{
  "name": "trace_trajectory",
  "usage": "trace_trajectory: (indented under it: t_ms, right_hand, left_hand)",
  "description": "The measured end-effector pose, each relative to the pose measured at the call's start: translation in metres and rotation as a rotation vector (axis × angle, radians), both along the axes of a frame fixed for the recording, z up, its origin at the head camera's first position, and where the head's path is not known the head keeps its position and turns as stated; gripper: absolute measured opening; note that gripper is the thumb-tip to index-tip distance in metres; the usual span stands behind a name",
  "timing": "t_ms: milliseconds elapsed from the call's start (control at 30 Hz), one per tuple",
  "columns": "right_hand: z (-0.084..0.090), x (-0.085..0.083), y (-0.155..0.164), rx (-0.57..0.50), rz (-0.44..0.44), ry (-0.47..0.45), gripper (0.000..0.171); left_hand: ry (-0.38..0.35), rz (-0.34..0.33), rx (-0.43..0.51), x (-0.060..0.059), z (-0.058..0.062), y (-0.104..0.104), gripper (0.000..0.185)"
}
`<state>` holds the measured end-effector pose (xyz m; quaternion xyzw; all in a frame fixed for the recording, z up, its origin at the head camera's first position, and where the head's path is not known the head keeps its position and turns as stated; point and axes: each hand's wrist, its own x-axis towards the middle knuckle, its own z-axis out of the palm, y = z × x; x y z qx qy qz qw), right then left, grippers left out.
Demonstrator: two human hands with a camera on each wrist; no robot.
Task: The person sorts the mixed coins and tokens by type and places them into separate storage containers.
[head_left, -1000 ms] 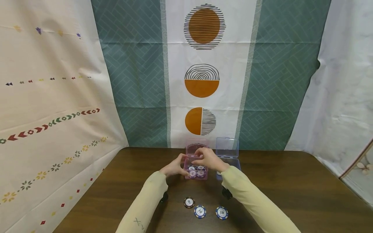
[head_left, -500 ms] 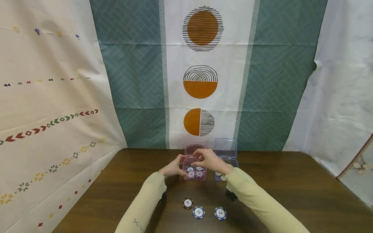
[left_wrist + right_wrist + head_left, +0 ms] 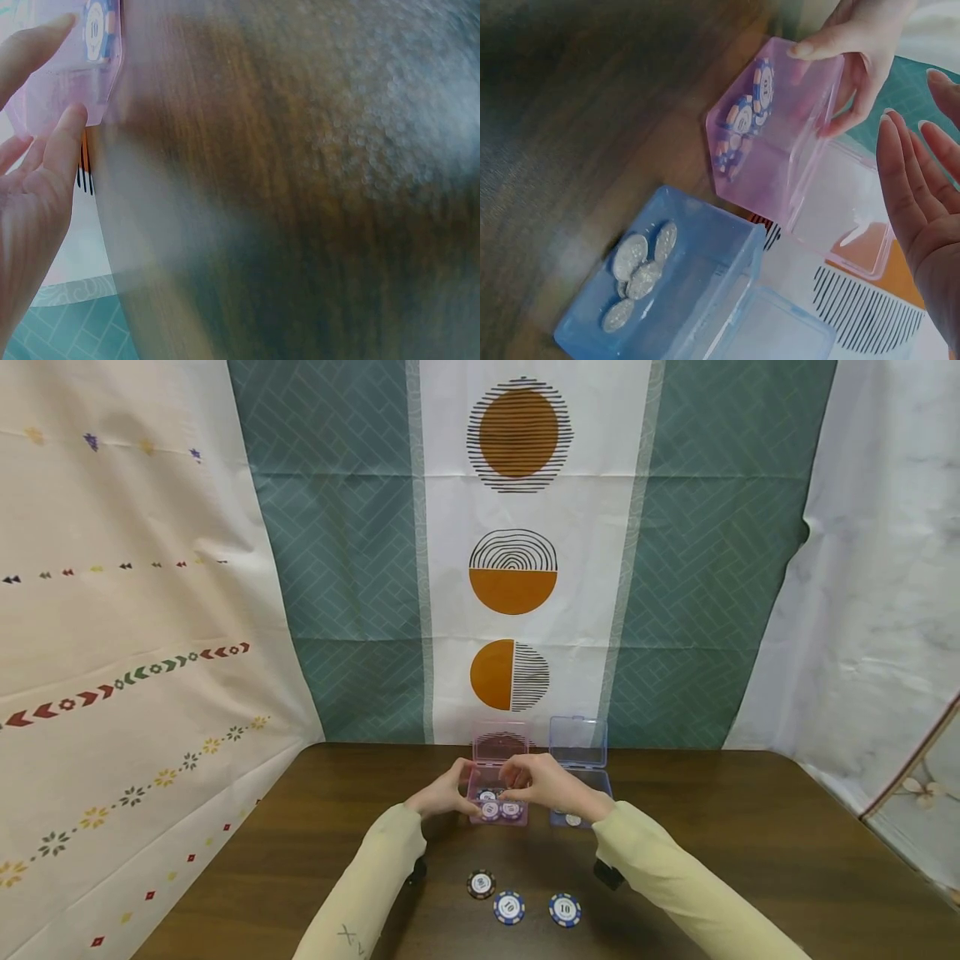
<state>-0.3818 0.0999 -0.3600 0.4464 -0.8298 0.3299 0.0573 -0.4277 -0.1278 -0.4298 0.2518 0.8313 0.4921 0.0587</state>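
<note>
A see-through pink plastic box (image 3: 769, 161) with its lid up holds several poker chips (image 3: 741, 116). My left hand (image 3: 442, 792) grips the box's left side, thumb at the front wall and fingers toward the back. Over the box's right part hovers my right hand (image 3: 555, 783), fingers loosely bent with nothing visible between them; it covers some of the chips in the head view. Just right of the pink box stands a blue see-through box (image 3: 697, 232), lid up, with several silvery coins (image 3: 641, 270) on its floor. The right forearm partly hides it in the head view.
On the brown wooden table (image 3: 330, 843), nearer the body, lie a dark chip (image 3: 481, 884) and two blue-and-white chips, one at the middle (image 3: 509, 907) and one farther right (image 3: 565, 910). A patterned cloth (image 3: 517, 527) hangs behind the table.
My right hand has shifted slightly right and toward me over the pink box. The left hand keeps its grip on the box. The head view has swung a little.
</note>
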Motion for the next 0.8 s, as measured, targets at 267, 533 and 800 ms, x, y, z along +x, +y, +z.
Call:
trace_trajectory:
  t_ms: [267,533,800]
  right_hand:
    - [-0.009,0.008,0.001,-0.018,0.074,-0.037,0.020]
    - [-0.018,0.013,0.002,0.010,0.089,-0.105,0.018]
    - [-0.027,0.016,-0.001,0.037,0.161,-0.153,0.017]
  left_hand:
    - [0.003,0.004,-0.019,0.001,0.000,0.000,0.072]
    - [-0.004,-0.006,-0.008,0.000,-0.001,-0.001,0.071]
    - [-0.008,-0.007,-0.013,-0.002,-0.001,-0.002,0.073]
